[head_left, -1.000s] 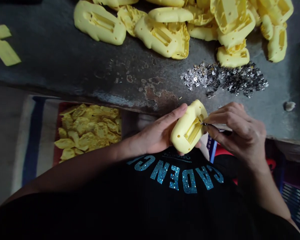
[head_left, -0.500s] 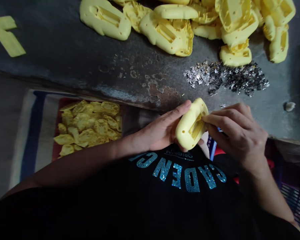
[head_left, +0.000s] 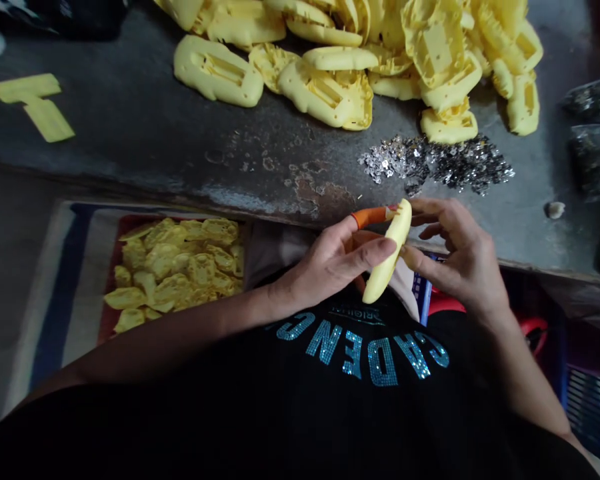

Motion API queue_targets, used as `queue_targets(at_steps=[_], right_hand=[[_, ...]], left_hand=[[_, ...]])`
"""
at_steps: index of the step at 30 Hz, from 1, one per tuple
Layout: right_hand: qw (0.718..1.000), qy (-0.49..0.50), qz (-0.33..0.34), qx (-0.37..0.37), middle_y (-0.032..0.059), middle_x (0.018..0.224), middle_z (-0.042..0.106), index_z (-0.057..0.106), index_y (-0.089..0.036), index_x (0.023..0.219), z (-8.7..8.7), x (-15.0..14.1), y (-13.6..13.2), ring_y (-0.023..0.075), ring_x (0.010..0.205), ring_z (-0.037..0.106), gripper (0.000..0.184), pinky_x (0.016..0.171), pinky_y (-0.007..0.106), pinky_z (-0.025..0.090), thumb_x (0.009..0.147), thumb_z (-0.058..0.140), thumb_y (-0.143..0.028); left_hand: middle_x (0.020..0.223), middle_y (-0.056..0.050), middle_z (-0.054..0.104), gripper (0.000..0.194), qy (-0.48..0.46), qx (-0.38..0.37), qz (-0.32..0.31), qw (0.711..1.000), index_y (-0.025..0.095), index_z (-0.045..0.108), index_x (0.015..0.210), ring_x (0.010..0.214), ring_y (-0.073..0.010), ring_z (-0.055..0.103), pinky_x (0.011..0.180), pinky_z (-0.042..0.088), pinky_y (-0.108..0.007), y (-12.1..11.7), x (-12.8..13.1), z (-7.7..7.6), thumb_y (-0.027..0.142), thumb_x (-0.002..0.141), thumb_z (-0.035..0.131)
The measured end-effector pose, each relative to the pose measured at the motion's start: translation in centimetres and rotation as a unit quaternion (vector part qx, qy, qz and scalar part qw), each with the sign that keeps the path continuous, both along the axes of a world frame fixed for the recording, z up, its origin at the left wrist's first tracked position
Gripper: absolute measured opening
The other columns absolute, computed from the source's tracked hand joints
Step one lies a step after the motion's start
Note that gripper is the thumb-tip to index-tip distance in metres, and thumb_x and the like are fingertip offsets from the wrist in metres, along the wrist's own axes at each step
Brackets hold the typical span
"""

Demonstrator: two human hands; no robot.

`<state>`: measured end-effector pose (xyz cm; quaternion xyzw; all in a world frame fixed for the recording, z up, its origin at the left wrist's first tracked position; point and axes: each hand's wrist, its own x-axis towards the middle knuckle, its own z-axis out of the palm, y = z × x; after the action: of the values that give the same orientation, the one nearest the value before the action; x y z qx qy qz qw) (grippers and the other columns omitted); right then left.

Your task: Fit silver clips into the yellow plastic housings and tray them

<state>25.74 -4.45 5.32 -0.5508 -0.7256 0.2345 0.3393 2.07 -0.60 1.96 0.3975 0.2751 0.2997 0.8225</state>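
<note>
Our left grip [head_left: 333, 259] pinched yellow shell [head_left: 391, 257] edge-on — right grip [head_left: 459, 257] beside it, whether pinching we couldn't tell — metal pieces [head_left: 460, 167] lay heaped on tabletop [head_left: 220, 150] beyond grips.

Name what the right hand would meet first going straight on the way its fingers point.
The yellow shell held in the left hand. The right hand looks right beside it, perhaps touching; the depth is unclear.

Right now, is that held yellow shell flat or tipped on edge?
Tipped on edge: the yellow shell shows its narrow side to the camera, held in the left hand.
</note>
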Motion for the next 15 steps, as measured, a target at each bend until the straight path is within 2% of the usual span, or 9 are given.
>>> queue_targets(at_steps=[3,5,8,12,15], right_hand=[[1.0,0.017,-0.007,0.023,0.0055,0.122,0.077,0.071,-0.027,0.138,-0.9,-0.8,-0.1,0.023,0.098,0.076,0.048,0.087,0.041,0.067,0.095,0.088,-0.034],[0.998,0.036,-0.022,0.056,0.0041,0.118,0.077,0.069,-0.028,0.136,-1.9,-1.4,-0.5,0.021,0.092,0.074,0.046,0.082,0.039,0.066,0.094,0.087,-0.034],[0.991,0.05,-0.056,0.114,0.0037,0.116,0.076,0.068,-0.03,0.136,-3.3,-2.0,-1.1,0.0207,0.091,0.072,0.046,0.08,0.039,0.067,0.093,0.085,-0.031],[0.984,0.037,-0.082,0.157,0.0056,0.12,0.075,0.067,-0.032,0.14,-3.8,-2.6,-1.6,0.0235,0.096,0.074,0.054,0.082,0.043,0.069,0.091,0.089,-0.034],[0.981,0.035,-0.088,0.169,0.0071,0.122,0.076,0.069,-0.031,0.14,-3.3,-2.7,-1.4,0.0237,0.096,0.074,0.052,0.082,0.043,0.069,0.093,0.09,-0.035]], left_hand=[[0.122,-0.009,0.085,0.067,0.014,0.071,-0.015,0.997,0.027,0.07,0.162,0.1,-0.0218,0.081,0.08,0.063,-0.025,-0.5,-1.5,0.0,0.051,0.102,0.087],[0.114,-0.007,0.086,0.07,0.055,0.121,-0.031,0.991,0.027,0.068,0.167,0.087,-0.0183,0.079,0.07,0.059,-0.022,-0.8,-2.6,0.1,0.049,0.103,0.087],[0.1,-0.006,0.086,0.073,0.115,0.171,-0.037,0.978,0.021,0.072,0.163,0.066,-0.0135,0.068,0.056,0.051,-0.022,-1.0,-3.7,0.3,0.051,0.1,0.089],[0.099,-0.007,0.087,0.071,0.107,0.143,-0.026,0.984,0.018,0.081,0.152,0.07,-0.0159,0.072,0.061,0.057,-0.024,-1.0,-3.8,0.3,0.051,0.091,0.097],[0.111,-0.011,0.09,0.058,0.082,0.107,0.01,0.991,0.018,0.09,0.136,0.088,-0.0225,0.081,0.079,0.066,-0.029,-0.8,-3.4,-0.1,0.048,0.088,0.1]])
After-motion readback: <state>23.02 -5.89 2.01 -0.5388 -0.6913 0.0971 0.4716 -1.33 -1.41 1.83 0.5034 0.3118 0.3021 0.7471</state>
